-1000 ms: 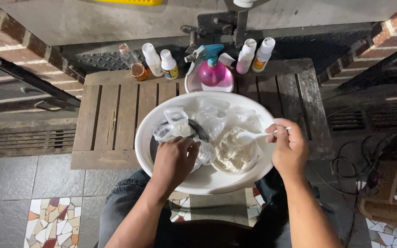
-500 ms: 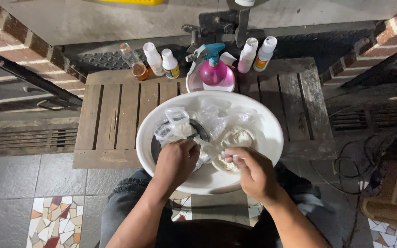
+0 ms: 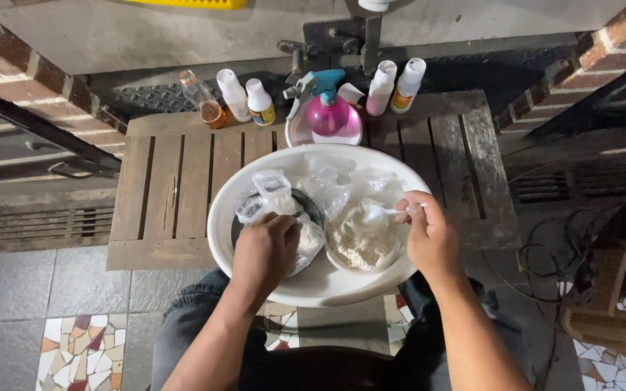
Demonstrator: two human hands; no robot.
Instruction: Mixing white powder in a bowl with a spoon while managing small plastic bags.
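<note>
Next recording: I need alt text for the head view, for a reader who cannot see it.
Seen from above, a seated person works over a white basin on a wooden table: the right hand holds a white spoon over a bag of pale powder, and the left hand grips clear plastic bags. Small bottles and a pink spray bottle line the far edge.

bright overhead light on the white basin (image 3: 313, 282), dim surroundings, sharp focus, slight wide-angle edge distortion
</note>
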